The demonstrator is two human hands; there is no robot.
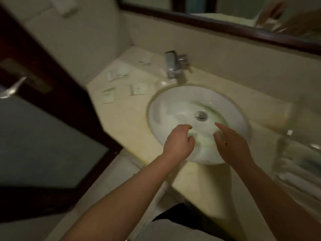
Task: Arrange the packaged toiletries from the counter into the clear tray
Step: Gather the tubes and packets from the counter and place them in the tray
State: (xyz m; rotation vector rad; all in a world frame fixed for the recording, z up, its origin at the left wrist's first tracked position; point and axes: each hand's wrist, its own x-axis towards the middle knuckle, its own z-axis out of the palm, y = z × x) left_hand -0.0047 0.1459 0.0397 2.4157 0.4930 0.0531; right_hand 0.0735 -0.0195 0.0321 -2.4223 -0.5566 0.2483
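Note:
Several small white toiletry packets lie flat on the beige counter left of the basin: one [108, 95] nearest the counter's left edge, one [138, 89] beside it, one [118, 75] further back, and one [144, 60] near the tap. The clear tray [298, 159] stands at the right edge of the view, blurred, with pale items inside. My left hand [179, 142] hovers over the basin's front rim, fingers loosely curled, holding nothing. My right hand [231, 145] hovers beside it with fingers apart, also holding nothing. The whole frame is motion-blurred.
A round white basin [161, 108] is set in the counter [125, 119], with a chrome tap [173, 66] behind it. A dark-framed mirror [225, 23] hangs above. A dark wooden door with a metal handle [12, 89] stands open on the left.

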